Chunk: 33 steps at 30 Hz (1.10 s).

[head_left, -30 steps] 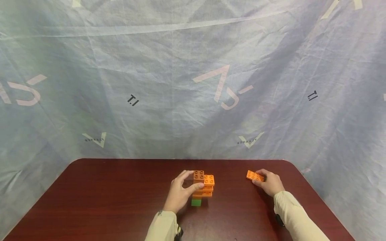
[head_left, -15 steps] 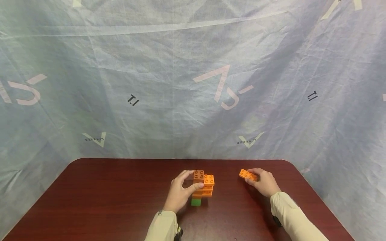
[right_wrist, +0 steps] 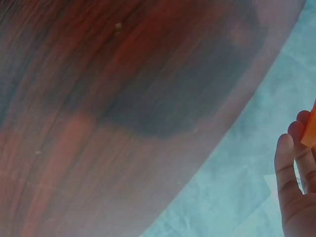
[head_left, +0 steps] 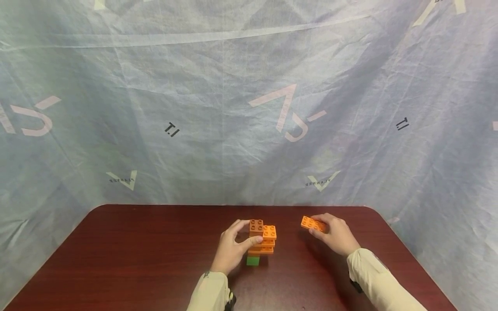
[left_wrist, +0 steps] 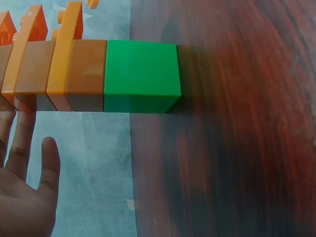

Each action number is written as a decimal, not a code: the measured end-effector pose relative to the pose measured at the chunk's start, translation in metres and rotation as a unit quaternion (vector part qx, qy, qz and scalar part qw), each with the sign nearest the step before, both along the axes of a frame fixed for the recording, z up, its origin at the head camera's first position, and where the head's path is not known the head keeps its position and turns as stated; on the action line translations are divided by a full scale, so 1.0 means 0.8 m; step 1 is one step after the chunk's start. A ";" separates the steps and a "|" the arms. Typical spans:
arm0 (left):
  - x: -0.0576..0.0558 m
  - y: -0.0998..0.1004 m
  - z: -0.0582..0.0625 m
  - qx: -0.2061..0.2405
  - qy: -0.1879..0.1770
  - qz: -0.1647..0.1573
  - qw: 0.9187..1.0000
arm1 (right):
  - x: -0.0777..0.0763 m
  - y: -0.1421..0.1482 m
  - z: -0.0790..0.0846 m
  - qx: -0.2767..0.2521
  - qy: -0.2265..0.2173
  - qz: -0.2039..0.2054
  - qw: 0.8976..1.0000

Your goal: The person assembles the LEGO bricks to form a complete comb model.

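Note:
A tower of toy building bricks stands upright on the table, with a green brick (head_left: pixel 253 261) at its foot, brown bricks and orange plates alternating above it, and a brown brick (head_left: pixel 256 226) on top. The orange plates (head_left: pixel 269 232) jut out to the right. My left hand (head_left: pixel 231 248) grips the upper tower between thumb and fingers; in the left wrist view, the green brick (left_wrist: pixel 142 74) rests on the wood. Off to the right, my right hand (head_left: pixel 337 233) pinches a loose orange plate (head_left: pixel 310 223) by its right end, above the table. Only its corner shows in the right wrist view.
The dark red-brown table (head_left: pixel 136 250) has rounded far corners. A grey printed cloth (head_left: pixel 218 108) hangs behind it and along both sides. A shadow from the right arm falls on the table.
My right hand has moved left and slightly away from me, carrying the orange plate closer to the tower. The left hand and the tower have stayed in place.

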State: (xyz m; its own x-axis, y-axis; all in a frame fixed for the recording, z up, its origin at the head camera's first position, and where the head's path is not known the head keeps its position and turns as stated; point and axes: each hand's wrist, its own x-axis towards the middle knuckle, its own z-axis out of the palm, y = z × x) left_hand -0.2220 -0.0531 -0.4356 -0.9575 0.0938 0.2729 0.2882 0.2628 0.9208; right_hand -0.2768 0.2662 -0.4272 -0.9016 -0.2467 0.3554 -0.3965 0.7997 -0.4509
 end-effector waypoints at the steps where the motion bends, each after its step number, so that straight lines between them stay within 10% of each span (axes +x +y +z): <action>1: 0.000 0.000 0.000 0.001 -0.002 0.000 1.000 | 0.001 -0.001 0.002 0.001 -0.001 0.002 1.000; 33: 0.002 0.001 0.000 0.006 -0.002 0.000 1.000 | 0.034 -0.053 0.068 -0.041 -0.001 0.107 0.993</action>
State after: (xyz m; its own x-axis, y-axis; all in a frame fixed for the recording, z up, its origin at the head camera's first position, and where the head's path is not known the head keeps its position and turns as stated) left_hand -0.2204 -0.0523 -0.4358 -0.9587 0.0899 0.2698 0.2840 0.2512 0.9253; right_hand -0.2499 0.2239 -0.3725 -0.8323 -0.4033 0.3802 -0.5526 0.6576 -0.5120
